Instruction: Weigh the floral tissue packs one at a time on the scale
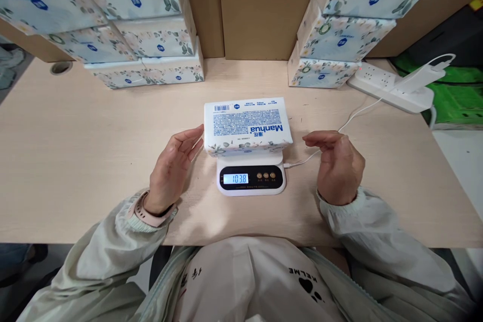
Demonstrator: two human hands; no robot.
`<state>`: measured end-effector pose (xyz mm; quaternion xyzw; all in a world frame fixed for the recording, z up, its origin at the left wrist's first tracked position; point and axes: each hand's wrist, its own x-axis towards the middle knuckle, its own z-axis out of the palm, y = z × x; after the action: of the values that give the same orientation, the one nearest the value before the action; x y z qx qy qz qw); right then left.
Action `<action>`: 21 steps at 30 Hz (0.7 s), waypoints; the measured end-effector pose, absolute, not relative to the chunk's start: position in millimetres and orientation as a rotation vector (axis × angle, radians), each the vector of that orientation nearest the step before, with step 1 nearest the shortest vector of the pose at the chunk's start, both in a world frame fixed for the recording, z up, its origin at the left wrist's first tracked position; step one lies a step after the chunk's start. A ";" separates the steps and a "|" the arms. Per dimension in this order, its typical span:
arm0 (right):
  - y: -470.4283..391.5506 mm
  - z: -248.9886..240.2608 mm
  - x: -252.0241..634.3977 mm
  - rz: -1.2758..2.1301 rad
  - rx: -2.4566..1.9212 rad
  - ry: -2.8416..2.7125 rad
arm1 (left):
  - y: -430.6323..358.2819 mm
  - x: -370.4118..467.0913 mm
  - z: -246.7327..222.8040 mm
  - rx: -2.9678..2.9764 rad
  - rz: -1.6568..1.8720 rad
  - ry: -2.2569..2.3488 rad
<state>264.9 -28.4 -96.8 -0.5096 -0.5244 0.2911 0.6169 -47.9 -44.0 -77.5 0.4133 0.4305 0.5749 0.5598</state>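
A pack of tissues (247, 123) marked "Manhua" lies on a small white digital scale (251, 191), its printed side up and its lettering upside down to me. The lit display (236, 179) reads 103.8, with several gold buttons to its right. Just left of the pack, my left hand (173, 168) is held open, fingertips very close to its edge; whether they touch it I cannot tell. My right hand (337, 166) is apart from the pack on the other side, open and holding nothing, fingers extended toward it.
Tissue packs (156, 37) are stacked at the back left, with another stack (341, 37) at the back right. Cardboard (271, 10) stands behind. A white power strip (392, 88) lies at the right, and a thin cable (358, 110) runs across the table (94, 161) to the scale.
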 end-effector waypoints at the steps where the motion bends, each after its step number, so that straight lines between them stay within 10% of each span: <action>1: -28.4 -96.6 265.0 0.672 -1.175 -1.205 | -44.0 -47.7 -77.1 0.973 1.352 1.020; 21: -16.2 -68.1 254.8 0.898 -1.225 -1.341 | -45.0 -44.4 -83.4 0.966 1.368 1.043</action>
<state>254.8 -16.2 -68.1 -0.5128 -0.5617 0.3762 0.5291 -44.4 -45.0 -83.4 0.4082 0.4409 0.5785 0.5516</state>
